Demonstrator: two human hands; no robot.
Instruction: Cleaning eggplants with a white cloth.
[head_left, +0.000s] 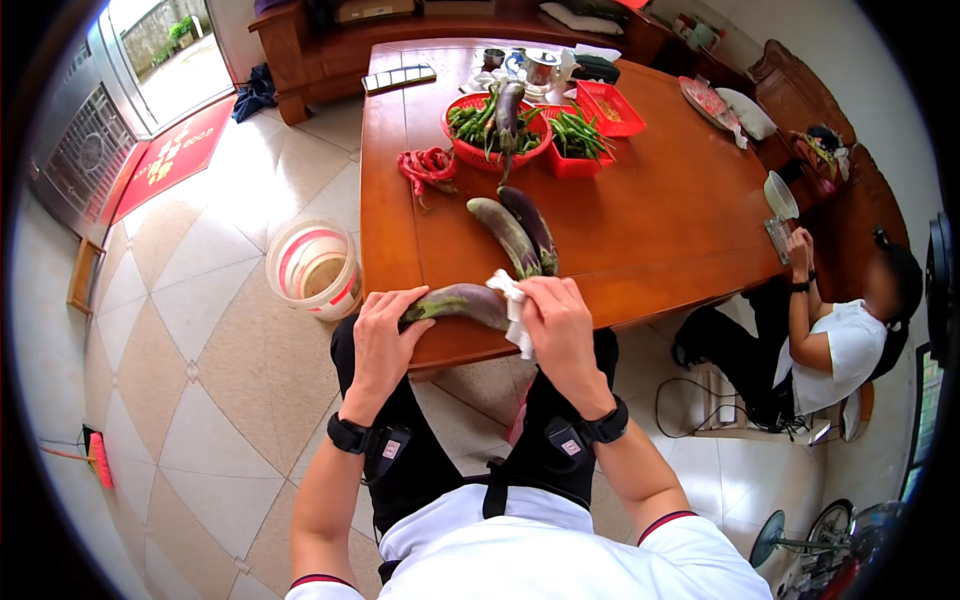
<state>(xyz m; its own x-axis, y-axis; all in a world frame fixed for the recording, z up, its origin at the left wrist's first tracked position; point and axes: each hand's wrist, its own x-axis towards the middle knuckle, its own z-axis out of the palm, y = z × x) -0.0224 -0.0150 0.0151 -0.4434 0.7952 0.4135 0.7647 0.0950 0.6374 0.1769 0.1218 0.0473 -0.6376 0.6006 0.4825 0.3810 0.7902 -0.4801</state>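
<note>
My left hand (385, 340) grips the stem end of a purple eggplant (462, 302) at the near edge of the wooden table (660, 230). My right hand (558, 325) presses a white cloth (514, 305) against the eggplant's other end. Two more eggplants (518, 232) lie side by side just beyond, on the table. Further back sit a heap of red chillies (428, 166), a round red basket (494, 130) with green vegetables and an eggplant, and a square red basket of green peppers (577, 135).
A white bucket with a red band (315, 268) stands on the tiled floor left of the table. Another person (835, 335) sits at the table's right side. An empty red basket (610, 107), cups and dishes are at the far end. A fan (800, 535) stands at lower right.
</note>
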